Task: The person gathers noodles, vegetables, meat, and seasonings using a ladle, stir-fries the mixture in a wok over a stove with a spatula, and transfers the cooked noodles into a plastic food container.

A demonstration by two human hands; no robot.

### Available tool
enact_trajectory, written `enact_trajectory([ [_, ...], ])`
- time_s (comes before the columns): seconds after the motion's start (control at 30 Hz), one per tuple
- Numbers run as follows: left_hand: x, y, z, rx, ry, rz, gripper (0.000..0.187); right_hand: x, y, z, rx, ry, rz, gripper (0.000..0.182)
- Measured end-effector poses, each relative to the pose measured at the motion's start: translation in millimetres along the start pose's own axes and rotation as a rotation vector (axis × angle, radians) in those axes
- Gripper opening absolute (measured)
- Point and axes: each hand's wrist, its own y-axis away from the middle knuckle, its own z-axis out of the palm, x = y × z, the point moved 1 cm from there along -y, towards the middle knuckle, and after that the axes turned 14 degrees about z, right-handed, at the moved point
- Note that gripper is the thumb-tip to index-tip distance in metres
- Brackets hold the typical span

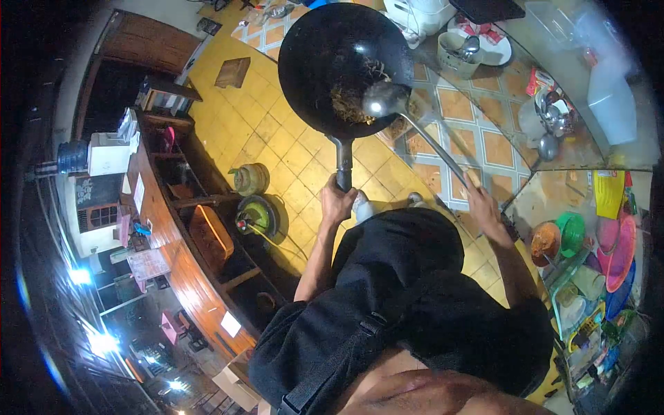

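Observation:
A black wok [325,62] hangs over the yellow floor, tilted, with my left hand [337,198] wrapped round its handle [344,162]. Brown shredded food [349,104] lies low on the wok's right side. My right hand [484,207] grips the long handle of a metal ladle [387,99]. The ladle's bowl is over the food near the wok's right rim. A plate [418,107] with similar food shows partly behind the ladle, on the tiled counter.
The tiled counter [449,138] runs along the right, bearing a pot with a ladle [456,59] and a container of utensils [546,114]. Colourful baskets [615,256] stand lower right. Green gas cylinders [257,220] sit on the floor at left beside a wooden counter [187,277].

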Motion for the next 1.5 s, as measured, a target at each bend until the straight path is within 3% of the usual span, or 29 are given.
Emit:
enact_trajectory([
  [0.1,11,5,-2,0.007,-0.063,-0.041,0.038,-5,12,-28,-0.151,-0.525,0.057,0.056],
  [0.13,15,6,-4,0.000,-0.088,-0.068,0.040,-18,7,-24,-0.151,-0.532,0.063,0.056],
  [0.2,20,10,-6,-0.009,-0.135,-0.080,0.040,-41,-9,-17,0.083,-0.584,0.011,0.057],
  [0.33,18,16,-5,0.022,-0.054,-0.064,0.038,-32,-19,15,0.098,-0.377,0.074,0.058],
  [0.43,25,17,-3,0.062,-0.109,-0.039,0.040,4,14,-5,-0.040,-0.219,0.057,0.059],
  [0.53,16,14,6,0.082,-0.148,-0.023,0.039,24,32,-35,-0.112,-0.416,-0.043,0.060],
  [0.63,3,12,18,0.149,-0.147,-0.010,0.036,-1,26,-48,-0.100,-0.557,0.023,0.059],
  [0.77,6,11,22,0.191,-0.118,-0.015,0.032,-27,5,-24,0.003,-0.500,0.012,0.057],
  [0.83,8,11,23,0.214,-0.103,0.020,0.031,-24,2,-21,-0.134,-0.249,0.092,0.059],
  [0.97,12,12,28,0.254,-0.116,-0.012,0.031,9,33,-40,-0.151,-0.220,0.047,0.058],
  [1.03,9,10,29,0.254,-0.107,0.011,0.033,7,38,-47,-0.167,-0.530,0.042,0.059],
  [1.07,8,9,29,0.246,-0.109,0.012,0.033,-2,36,-40,-0.168,-0.532,0.050,0.059],
  [1.13,7,8,32,0.271,-0.094,-0.012,0.035,-28,20,-21,0.079,-0.644,-0.094,0.059],
  [1.17,7,7,33,0.274,-0.084,-0.028,0.034,-32,13,-17,0.077,-0.641,-0.090,0.059],
  [1.3,5,7,33,0.225,0.014,0.014,0.035,-12,16,4,-0.058,-0.297,0.031,0.059],
  [1.37,4,-1,38,0.323,0.018,0.103,0.033,4,29,-13,-0.195,-0.083,0.153,0.058],
  [1.4,7,-2,38,0.376,0.020,0.144,0.032,8,33,-18,-0.198,-0.082,0.155,0.058],
  [1.5,14,-1,35,0.338,-0.008,0.109,0.032,4,30,-27,-0.125,-0.483,0.101,0.055],
])
